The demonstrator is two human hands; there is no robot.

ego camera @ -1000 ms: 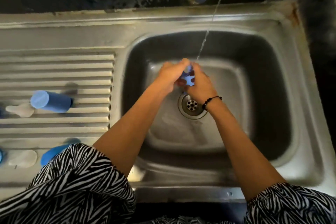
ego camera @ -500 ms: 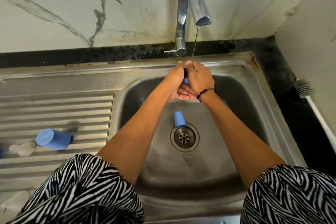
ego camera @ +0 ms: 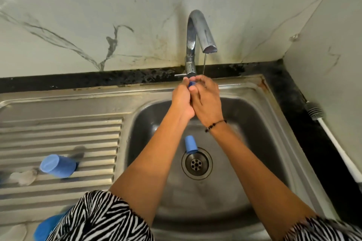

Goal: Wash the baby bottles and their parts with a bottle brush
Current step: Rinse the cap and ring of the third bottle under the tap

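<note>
A small blue bottle part [ego camera: 192,83] sits pinched between the person's two hands, raised high at the back rim of the sink [ego camera: 254,92], just under the tap [ego camera: 197,31], where a thin thread of water falls; a second ago the hands worked the same piece low over the drain [ego camera: 196,163], so they have risen toward the spout, which suggests scrubbing has given way to rinsing this piece. The left hand [ego camera: 182,100] curls its fingers round the part from the left; the right hand [ego camera: 206,100], with a beaded bracelet at the wrist, closes over it from the right with fingers bent, though how much of the piece it truly grips cannot be told. One steel sink with a ribbed draining board [ego camera: 58,139] on its left fills most of the view. One bottle brush [ego camera: 333,143], white-handled with a dark head, lies untouched on the black counter to the right, well apart from the hands. One blue bottle [ego camera: 57,166] lies on its side on the draining board; a blurred blue thing [ego camera: 47,225] shows at the lower left edge beside the striped sleeve. One blue cap [ego camera: 190,144] lies in the basin just beside the drain, uncovered now that the hands have lifted. One pale clear piece [ego camera: 23,178], perhaps a teat, rests beside the bottle. By my judgement, several pieces are yet to be washed.
</note>
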